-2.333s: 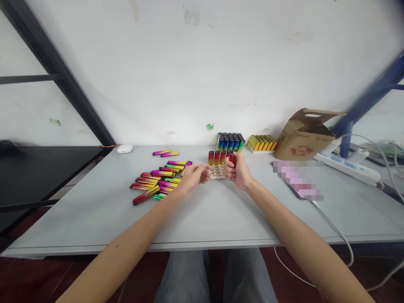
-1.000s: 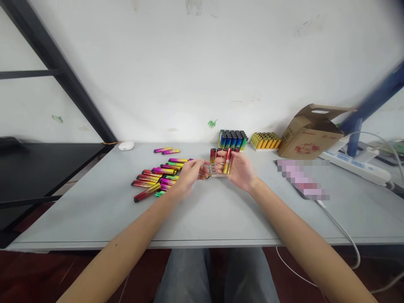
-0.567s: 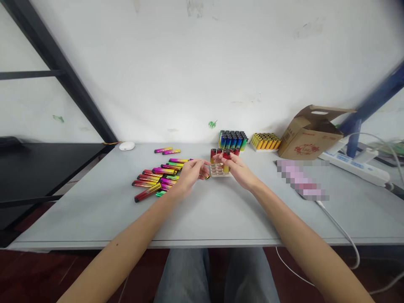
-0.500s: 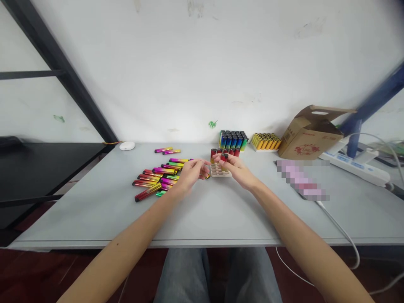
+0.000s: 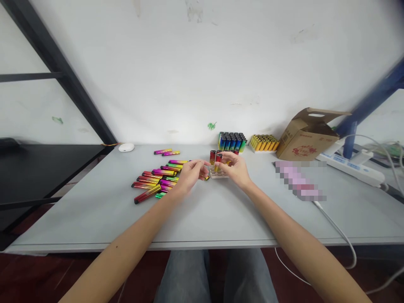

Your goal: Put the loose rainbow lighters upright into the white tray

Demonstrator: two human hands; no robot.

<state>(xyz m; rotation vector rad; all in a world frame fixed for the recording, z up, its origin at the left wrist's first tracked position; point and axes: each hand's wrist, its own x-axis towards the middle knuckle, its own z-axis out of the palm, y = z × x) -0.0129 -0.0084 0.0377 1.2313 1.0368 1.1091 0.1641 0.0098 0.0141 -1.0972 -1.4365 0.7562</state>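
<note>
My right hand [image 5: 235, 168] pinches an upright red-and-gold lighter [image 5: 218, 159] by its upper part, over the front of a pale tray with holes [image 5: 217, 175]. Behind it, more red lighters [image 5: 212, 157] stand in the tray's back row, partly hidden by my fingers. To the left of the tray, my left hand [image 5: 193, 173] is closed with fingers curled. A shiny gold lighter end [image 5: 206, 178] pokes out below those fingers; the rest of it is hidden. Beside my left hand lies a loose pile of metallic lighters [image 5: 158, 179] in red, purple, green and gold.
Two purple-and-gold lighters [image 5: 167, 152] lie farther back. Full blocks of blue-green lighters [image 5: 232, 142] and yellow lighters [image 5: 264, 143] stand near the wall. At right are an open cardboard box [image 5: 309, 141], a blurred-out phone [image 5: 298, 181] with a cable, and a power strip [image 5: 350, 168]. A white case [image 5: 126, 147] sits back left.
My right hand has shifted slightly left and tipped over the tray, bringing its lighter down close to the front holes. My left hand has stayed nearly still.
</note>
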